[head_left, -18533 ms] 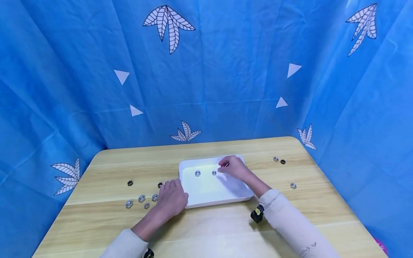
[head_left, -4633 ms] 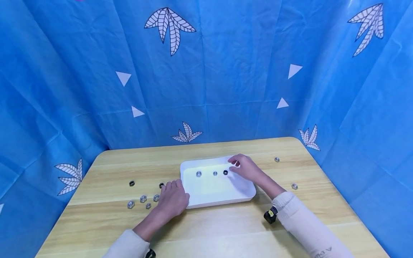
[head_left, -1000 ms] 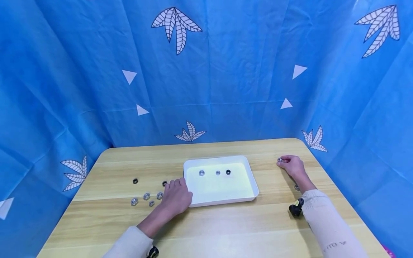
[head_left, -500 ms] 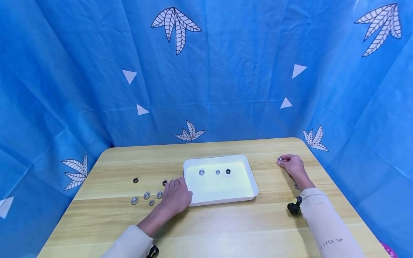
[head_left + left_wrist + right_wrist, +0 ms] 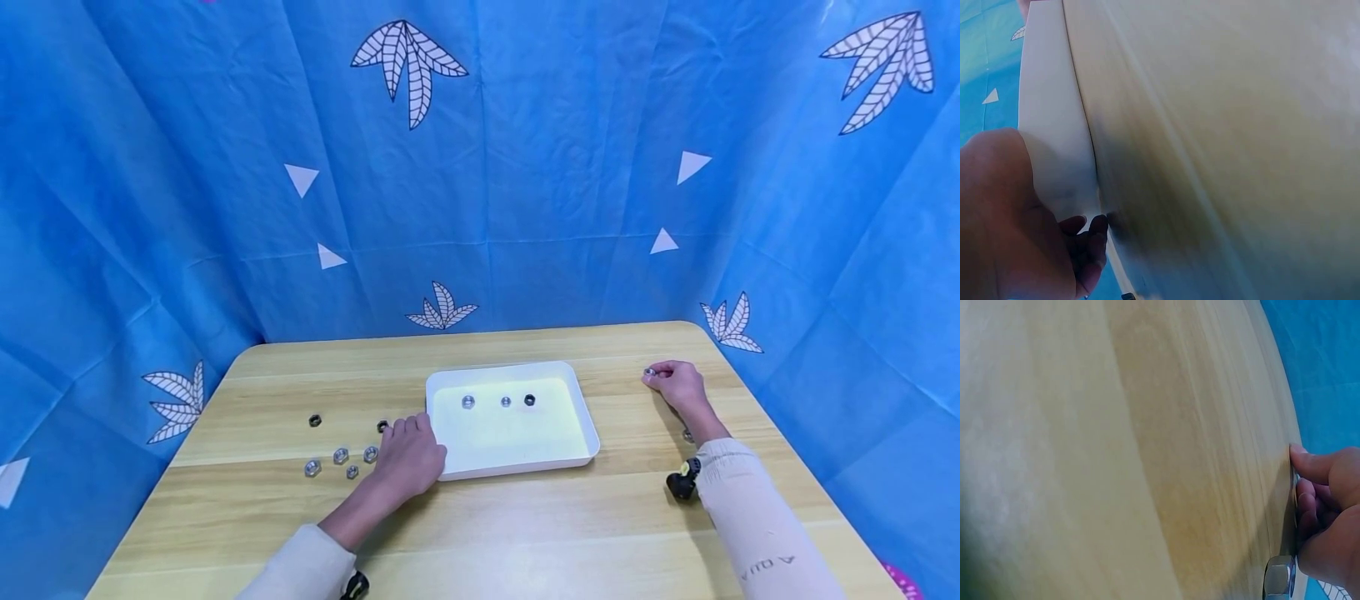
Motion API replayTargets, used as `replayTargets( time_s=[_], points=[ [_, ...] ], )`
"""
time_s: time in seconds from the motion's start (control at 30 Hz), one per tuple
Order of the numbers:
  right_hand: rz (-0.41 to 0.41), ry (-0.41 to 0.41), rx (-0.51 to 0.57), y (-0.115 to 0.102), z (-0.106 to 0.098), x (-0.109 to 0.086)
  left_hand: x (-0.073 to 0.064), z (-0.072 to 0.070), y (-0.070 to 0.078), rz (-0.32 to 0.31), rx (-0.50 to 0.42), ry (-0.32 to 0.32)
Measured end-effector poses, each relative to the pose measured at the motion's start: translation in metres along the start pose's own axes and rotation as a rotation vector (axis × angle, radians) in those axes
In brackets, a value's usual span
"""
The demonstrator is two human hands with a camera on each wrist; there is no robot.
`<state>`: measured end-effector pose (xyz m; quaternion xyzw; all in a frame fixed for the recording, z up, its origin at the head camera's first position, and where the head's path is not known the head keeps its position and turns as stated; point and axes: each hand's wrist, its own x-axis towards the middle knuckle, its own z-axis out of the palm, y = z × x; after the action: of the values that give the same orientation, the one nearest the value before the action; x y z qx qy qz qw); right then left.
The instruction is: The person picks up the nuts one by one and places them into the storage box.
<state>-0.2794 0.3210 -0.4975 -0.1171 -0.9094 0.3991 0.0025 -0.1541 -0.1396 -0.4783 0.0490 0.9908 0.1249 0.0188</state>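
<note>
A white rectangular tray [image 5: 517,472] lies on the wooden table. In it, along the back, sit a larger silver hex nut [image 5: 468,402], a small silver nut [image 5: 506,402] and a black nut [image 5: 529,400]. My left hand [image 5: 411,457] grips the tray's left end with bent fingers; the left wrist view shows the tray wall [image 5: 1057,94] beside that hand. Out at the far right, my right hand [image 5: 677,387] pinches a silver nut [image 5: 649,372] between thumb and fingertips, low at the tabletop. In the right wrist view, the thumb [image 5: 1313,465] hides most of the fingertip contact.
Left of the tray lie several silver nuts [image 5: 341,456] and two black nuts [image 5: 315,421], [image 5: 383,426] one right by the left fingers. Another silver nut [image 5: 688,435] sits beneath the right wrist. A blue curtain [image 5: 480,208] hangs behind the table [image 5: 525,533].
Since the oldest frame, a black nut from the right side has come into the tray. My right hand then moved right to the silver nut; little differs over the last second.
</note>
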Motion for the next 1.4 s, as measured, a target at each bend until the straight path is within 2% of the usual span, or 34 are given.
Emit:
replayTargets(
  time_s=[0.53, 0.97, 1.2, 1.4],
  points=[
    [-0.038, -0.012, -0.058, -0.004, -0.005, -0.005, 0.002, 0.001, -0.001, -0.015, 0.004, -0.023],
    [-0.069, -0.011, -0.114, -0.006, -0.007, -0.007, 0.001, -0.001, -0.001, -0.002, 0.002, -0.019],
    [-0.121, -0.003, -0.126, -0.016, -0.007, -0.012, 0.001, 0.001, -0.002, 0.013, 0.007, 0.004],
    [-0.159, 0.006, -0.109, -0.025, -0.006, -0.014, 0.001, -0.001, -0.001, -0.001, 0.002, -0.014]
  ],
)
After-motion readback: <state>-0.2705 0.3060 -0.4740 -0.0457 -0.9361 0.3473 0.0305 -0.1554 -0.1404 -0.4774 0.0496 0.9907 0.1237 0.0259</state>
